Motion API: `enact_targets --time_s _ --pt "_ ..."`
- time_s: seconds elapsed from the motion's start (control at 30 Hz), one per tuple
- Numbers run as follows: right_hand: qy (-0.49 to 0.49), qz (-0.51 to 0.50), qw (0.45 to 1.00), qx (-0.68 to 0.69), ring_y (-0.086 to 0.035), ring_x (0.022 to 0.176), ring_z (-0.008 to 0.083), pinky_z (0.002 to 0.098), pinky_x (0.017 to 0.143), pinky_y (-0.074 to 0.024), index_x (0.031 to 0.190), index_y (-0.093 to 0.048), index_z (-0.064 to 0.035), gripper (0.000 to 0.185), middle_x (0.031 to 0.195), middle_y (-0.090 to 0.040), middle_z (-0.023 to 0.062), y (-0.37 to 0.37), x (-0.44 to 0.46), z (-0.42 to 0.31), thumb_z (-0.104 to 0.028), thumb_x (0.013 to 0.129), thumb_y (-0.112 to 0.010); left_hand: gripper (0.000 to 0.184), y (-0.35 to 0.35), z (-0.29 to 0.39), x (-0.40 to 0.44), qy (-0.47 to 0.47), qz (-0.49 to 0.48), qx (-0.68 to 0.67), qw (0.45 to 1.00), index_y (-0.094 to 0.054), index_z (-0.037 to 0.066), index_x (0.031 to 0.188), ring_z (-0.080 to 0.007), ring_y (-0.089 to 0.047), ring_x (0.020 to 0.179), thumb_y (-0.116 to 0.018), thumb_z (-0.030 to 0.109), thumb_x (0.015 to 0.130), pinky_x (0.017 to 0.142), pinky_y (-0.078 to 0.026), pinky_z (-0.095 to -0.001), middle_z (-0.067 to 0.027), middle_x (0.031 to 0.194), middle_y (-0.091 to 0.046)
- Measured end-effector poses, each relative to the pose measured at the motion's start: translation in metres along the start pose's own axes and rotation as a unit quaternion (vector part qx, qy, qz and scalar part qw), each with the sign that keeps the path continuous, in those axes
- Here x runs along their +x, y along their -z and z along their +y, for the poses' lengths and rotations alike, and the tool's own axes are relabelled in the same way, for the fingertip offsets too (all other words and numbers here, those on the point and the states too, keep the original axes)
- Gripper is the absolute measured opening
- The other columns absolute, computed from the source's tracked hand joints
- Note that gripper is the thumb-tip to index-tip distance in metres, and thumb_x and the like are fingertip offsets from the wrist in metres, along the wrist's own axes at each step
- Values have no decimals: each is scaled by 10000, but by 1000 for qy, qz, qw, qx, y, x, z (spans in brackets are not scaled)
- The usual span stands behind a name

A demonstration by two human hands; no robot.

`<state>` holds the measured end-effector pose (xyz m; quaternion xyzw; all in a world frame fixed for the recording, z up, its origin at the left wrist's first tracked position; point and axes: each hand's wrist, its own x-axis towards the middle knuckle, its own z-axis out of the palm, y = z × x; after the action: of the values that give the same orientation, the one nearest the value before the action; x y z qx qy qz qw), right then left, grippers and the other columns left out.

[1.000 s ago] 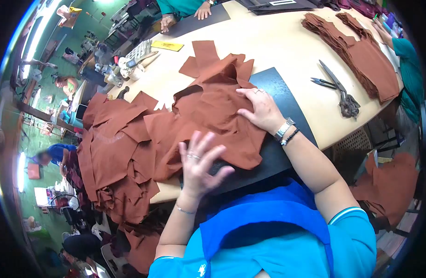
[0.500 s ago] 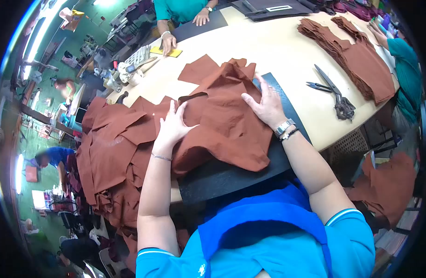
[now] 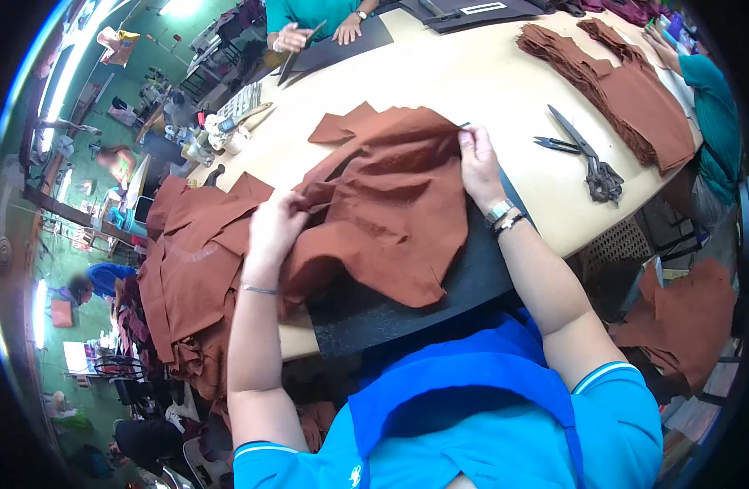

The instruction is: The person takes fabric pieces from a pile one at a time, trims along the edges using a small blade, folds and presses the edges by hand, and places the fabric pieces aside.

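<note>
A wide, crumpled piece of brown leather [image 3: 399,216] spreads in front of me, raised in folds over a dark cutting board [image 3: 390,322]. My right hand [image 3: 478,163] pinches its upper right edge between thumb and fingers. On the other side, my left hand [image 3: 274,228] is closed on the leather's left edge, its fingertips partly hidden by folds. Left of that hand, a heap of brown leather pieces [image 3: 195,269] lies on the table and hangs over its edge.
Large scissors [image 3: 590,159] and small snips [image 3: 557,145] lie on the pale table [image 3: 521,196] to the right. Beyond them is a stack of cut brown pieces [image 3: 610,102]. Across the table a co-worker's hand [image 3: 293,37] holds a dark tool over a dark sheet [image 3: 342,50].
My open hands have closed on the leather's edges, and its upper right side is now pulled out wider. Across the table, the co-worker's hand has lifted off a yellow piece.
</note>
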<state>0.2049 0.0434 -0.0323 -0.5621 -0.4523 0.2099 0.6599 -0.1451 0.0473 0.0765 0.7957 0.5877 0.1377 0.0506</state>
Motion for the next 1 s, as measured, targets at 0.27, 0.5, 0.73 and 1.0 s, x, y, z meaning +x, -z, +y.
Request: enact_targets --time_s 0.27,0.5,0.73,1.0 --pt "-42 60 994 79 -572 781 132 313 747 -494 1096 -559 -18 228 861 -615 67 12 20 19 -216 1054 -453 173 161 -77 -29 40 164 199 965 -711 123 1019 -323 -693 901 -641 161 865 793 -543 -411 -120 981 -715" --pt "-83 30 983 159 -566 956 108 264 893 -456 1154 -589 -9 286 1031 -642 36 14 19 8 -260 1041 -515 505 224 -223 -97 347 131 509 777 -552 221 1338 -288 -505 1303 -704 362 878 966 -407 -680 -81 1471 -472" --pt "-297 -133 899 293 -622 1082 149 296 939 -495 1278 -586 -34 395 1208 -666 62 25 17 -32 -323 1009 -579 836 31 22 -81 -161 66 108 979 -517 113 1360 -390 -397 1376 -889 244 622 1060 -302 -617 -193 1470 -433" --pt "-278 -214 776 524 -634 1122 236 408 1005 -499 1292 -557 17 381 1267 -640 119 102 0 -75 -257 1034 -492 168 -11 72 -94 -217 215 -110 946 -688 149 900 -278 -620 1209 -710 53 764 1219 -124 -458 -37 1083 -729"
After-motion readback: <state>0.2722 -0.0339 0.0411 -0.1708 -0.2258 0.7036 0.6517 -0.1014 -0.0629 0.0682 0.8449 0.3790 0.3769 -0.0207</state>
